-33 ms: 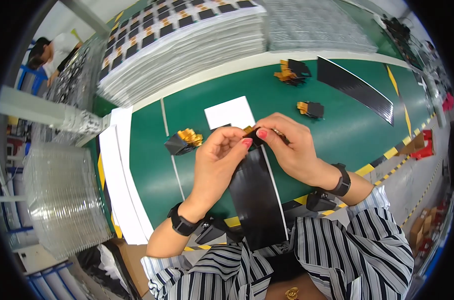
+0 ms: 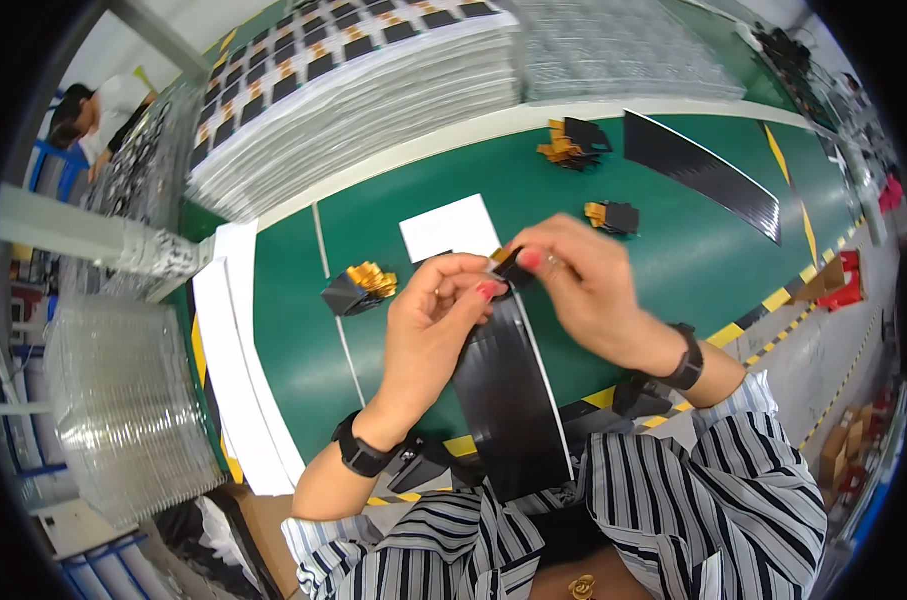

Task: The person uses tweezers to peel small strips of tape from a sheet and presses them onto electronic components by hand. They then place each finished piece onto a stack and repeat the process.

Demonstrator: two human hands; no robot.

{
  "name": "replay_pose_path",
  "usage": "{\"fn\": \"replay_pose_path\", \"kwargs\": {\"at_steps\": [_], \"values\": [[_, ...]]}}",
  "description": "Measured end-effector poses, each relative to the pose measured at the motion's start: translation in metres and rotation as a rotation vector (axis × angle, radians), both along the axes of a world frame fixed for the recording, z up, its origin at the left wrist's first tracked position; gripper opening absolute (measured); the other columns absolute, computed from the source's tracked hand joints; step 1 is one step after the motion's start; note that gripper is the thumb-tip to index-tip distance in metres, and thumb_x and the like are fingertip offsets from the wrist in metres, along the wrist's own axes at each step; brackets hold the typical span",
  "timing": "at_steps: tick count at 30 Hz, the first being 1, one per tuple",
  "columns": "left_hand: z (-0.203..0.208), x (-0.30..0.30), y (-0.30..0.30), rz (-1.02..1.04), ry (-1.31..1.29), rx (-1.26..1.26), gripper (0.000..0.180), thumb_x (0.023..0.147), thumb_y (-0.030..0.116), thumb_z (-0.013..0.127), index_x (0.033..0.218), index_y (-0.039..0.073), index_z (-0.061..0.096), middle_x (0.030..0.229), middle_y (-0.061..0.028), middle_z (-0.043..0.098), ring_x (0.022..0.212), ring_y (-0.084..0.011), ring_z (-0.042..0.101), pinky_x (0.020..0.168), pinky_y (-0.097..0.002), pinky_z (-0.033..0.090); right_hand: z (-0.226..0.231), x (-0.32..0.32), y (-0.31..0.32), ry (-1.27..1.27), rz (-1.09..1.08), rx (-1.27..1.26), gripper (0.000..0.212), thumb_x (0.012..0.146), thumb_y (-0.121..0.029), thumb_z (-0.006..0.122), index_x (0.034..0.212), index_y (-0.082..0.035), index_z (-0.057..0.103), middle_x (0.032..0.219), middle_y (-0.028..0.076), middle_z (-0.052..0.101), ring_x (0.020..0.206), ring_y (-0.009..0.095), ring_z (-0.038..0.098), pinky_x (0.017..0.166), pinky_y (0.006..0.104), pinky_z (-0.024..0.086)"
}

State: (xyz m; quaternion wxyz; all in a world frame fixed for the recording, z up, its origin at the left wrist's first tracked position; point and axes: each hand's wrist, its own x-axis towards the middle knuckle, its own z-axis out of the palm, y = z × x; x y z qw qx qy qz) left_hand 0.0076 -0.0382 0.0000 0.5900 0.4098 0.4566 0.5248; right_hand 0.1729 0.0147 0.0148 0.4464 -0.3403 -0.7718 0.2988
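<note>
In front of my chest, my left hand (image 2: 426, 330) pinches a small black panel (image 2: 511, 268) with a gold ribbon tail at its far edge. My right hand (image 2: 592, 295) is slightly blurred, its thumb and finger closed on the panel's right side. Beneath both hands a long black sheet (image 2: 514, 400) with a white edge runs toward me. A white rectangular card (image 2: 450, 229) lies just beyond my fingers. To the left sits a fanned pile of black-and-gold panels (image 2: 359, 288). Two similar piles, a nearer one (image 2: 614, 217) and a farther one (image 2: 575, 144), lie to the right.
Another black sheet (image 2: 704, 175) lies at the far right of the green table (image 2: 304, 330). Tall stacked trays of panels (image 2: 374, 125) and clear trays (image 2: 624, 60) line the back. White strips (image 2: 236, 350) cover the left edge. Clear trays (image 2: 119, 400) stand beside it. A person (image 2: 114, 115) is at far left.
My right hand has risen slightly, tilting the panel's right side upward. My left hand stays nearly in place. The whole view has shifted a little.
</note>
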Motion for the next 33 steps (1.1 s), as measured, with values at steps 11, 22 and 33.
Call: {"fn": "replay_pose_path", "kwargs": {"at_steps": [11, 22, 33], "values": [[-0.003, 0.023, 0.015, 0.007, 0.02, -0.044, 0.023, 0.085, 0.004, 0.048, 0.108, 0.0, 0.048, 0.083, -0.0049, 0.056, 0.075, -0.0093, 0.052, 0.067, -0.0218, 0.042, -0.012, 0.106, 0.057, -0.399, -0.22, -0.062, 0.023, 0.074, -0.011, 0.063, 0.094, -0.002, 0.057, 0.082, 0.008, 0.054, 0.06, 0.017, 0.048, 0.056, 0.0245, 0.04], [-0.002, 0.017, 0.01, 0.014, 0.404, 0.073, 0.023, 0.08, 0.005, 0.053, 0.103, -0.001, 0.051, 0.083, -0.0076, 0.057, 0.075, -0.0162, 0.053, 0.065, -0.0251, 0.045, -0.012, 0.097, 0.039, -0.357, -0.192, 0.267, 0.022, 0.078, -0.013, 0.06, 0.094, 0.001, 0.055, 0.091, 0.009, 0.055, 0.063, 0.014, 0.052, 0.057, 0.0236, 0.043], [-0.009, -0.015, -0.03, -0.106, 1.637, 0.435, 0.043, 0.062, 0.021, 0.068, 0.097, 0.0, 0.055, 0.106, -0.013, 0.054, 0.087, -0.0243, 0.051, 0.066, -0.0304, 0.047, -0.039, -0.014, 0.03, 0.268, 0.166, -0.741, 0.018, 0.088, -0.011, 0.045, 0.088, 0.005, 0.053, 0.084, 0.013, 0.057, 0.074, 0.019, 0.061, 0.062, 0.0273, 0.052]]}}
